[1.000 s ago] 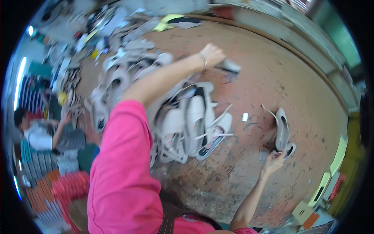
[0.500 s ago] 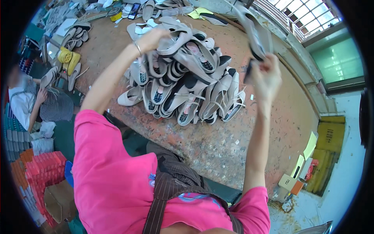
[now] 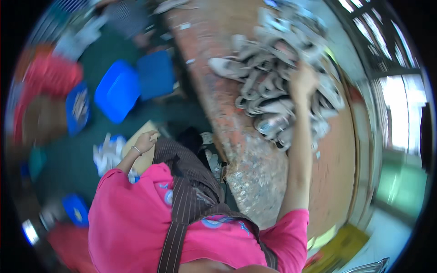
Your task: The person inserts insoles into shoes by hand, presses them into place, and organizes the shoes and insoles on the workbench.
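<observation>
Beside my thigh, my left hand (image 3: 145,141) is closed at the upper edge of a flat tan board (image 3: 139,157); the rest of the board runs behind my forearm. My right arm reaches over the workbench (image 3: 255,182). At its end, my right hand (image 3: 303,83) is over a heap of light grey shoes (image 3: 273,68), its fingers smeared by motion. Whether it holds one of the shoes cannot be made out. Pale uppers and dark insides show in the heap, and one shoe (image 3: 224,67) sticks out at its left side.
Blue plastic bins (image 3: 117,91) stand on the dark green floor (image 3: 68,168) to the left. A white bag (image 3: 108,154) lies beside the tan board. Red stacked items (image 3: 52,75) are at the far left. A barred window (image 3: 387,36) is beyond the bench on the right.
The view has turned left, so the heap appears farther right. My left hand has left the heap and come down to the tan board. My right hand, earlier raised with a shoe, is over the heap.
</observation>
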The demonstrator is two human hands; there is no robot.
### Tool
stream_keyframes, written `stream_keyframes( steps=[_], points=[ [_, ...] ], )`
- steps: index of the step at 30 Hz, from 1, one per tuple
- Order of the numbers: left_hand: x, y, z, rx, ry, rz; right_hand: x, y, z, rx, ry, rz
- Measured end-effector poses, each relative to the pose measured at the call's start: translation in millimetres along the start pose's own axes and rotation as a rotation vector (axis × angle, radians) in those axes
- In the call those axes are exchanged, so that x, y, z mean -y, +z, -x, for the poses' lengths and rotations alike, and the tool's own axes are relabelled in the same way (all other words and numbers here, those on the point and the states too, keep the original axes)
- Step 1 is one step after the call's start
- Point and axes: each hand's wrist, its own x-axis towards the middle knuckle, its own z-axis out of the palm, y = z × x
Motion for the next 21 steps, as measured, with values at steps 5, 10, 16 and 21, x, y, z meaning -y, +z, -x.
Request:
stream_keyframes(
  steps=[5, 10, 16, 21],
  points=[
    [184, 157, 153, 0.090, -0.493, -0.017, -36, 16, -6, -0.113, -0.072, 0.034],
    [211, 235, 229, 0.087, -0.686, 0.182, -36, 30, -21, -0.245, -0.109, 0.108],
    [156, 213, 202, -0.020, -0.698, 0.512, 11, 51, 1, -0.375, -0.055, 0.175],
    [171, 208, 124, -0.364, -0.692, 0.693, 107, 104, 47, -0.311, -0.447, -0.060]
  ],
)
